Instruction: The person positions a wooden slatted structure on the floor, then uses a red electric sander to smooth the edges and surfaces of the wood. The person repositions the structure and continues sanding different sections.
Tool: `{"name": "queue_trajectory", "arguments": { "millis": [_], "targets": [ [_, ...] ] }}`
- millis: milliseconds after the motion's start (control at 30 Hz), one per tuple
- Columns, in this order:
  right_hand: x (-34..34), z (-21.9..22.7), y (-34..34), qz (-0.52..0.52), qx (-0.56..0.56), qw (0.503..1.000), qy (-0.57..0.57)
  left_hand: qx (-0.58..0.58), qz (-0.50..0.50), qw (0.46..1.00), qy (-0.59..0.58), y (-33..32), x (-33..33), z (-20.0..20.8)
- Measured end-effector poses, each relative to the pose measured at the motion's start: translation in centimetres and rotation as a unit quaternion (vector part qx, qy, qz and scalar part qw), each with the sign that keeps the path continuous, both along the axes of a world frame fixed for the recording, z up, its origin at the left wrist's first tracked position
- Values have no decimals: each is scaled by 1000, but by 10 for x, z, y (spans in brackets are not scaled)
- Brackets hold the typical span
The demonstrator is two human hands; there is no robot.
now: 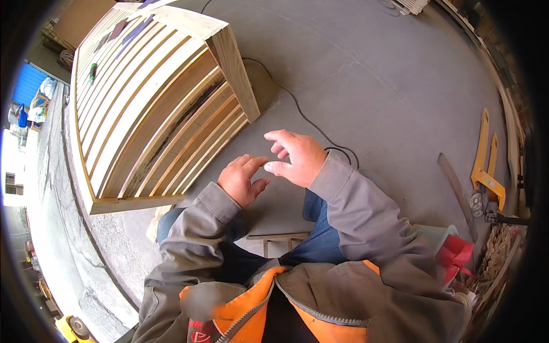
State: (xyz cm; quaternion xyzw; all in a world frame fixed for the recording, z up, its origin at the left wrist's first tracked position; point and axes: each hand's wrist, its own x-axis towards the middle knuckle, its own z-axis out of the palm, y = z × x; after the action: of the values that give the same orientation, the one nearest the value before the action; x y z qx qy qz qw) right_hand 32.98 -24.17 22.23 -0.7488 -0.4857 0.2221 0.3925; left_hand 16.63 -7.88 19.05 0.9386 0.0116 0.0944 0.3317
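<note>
My left hand (243,178) is raised in front of me, its fingers slightly bent and the thumb apart. Close to its fingertips, my right hand (300,159) has its index finger and thumb spread, with the other fingers curled in. Nothing shows in either hand. Ahead on the left stands a large slatted wooden frame (234,63), its near corner a little beyond my hands. Several dark flat sheets (134,37) and a small green-and-black tool (92,72) lie on its slats. Neither hand touches the frame.
A black cable (300,111) runs across the grey floor beyond my hands. A small wooden stool (277,236) shows between my knees. To the right are a yellow metal fork-like piece (483,157), a long curved strip (457,191) and a pale bin with a red thing (454,254).
</note>
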Motion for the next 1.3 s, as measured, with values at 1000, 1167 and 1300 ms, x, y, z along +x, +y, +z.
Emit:
{"name": "queue_trajectory", "arguments": {
  "millis": [1000, 1167, 1300],
  "targets": [
    [-51, -33, -62, 26, -99, 994, -37, 338, 471, 813, 58, 158, -62, 85],
    [-56, -23, -61, 41, -102, 993, -38, 344, 464, 815, 43, 149, -70, 77],
    [-56, -28, -61, 43, -123, 991, -37, 330, 461, 820, 83, 149, -62, 86]
  ]
}}
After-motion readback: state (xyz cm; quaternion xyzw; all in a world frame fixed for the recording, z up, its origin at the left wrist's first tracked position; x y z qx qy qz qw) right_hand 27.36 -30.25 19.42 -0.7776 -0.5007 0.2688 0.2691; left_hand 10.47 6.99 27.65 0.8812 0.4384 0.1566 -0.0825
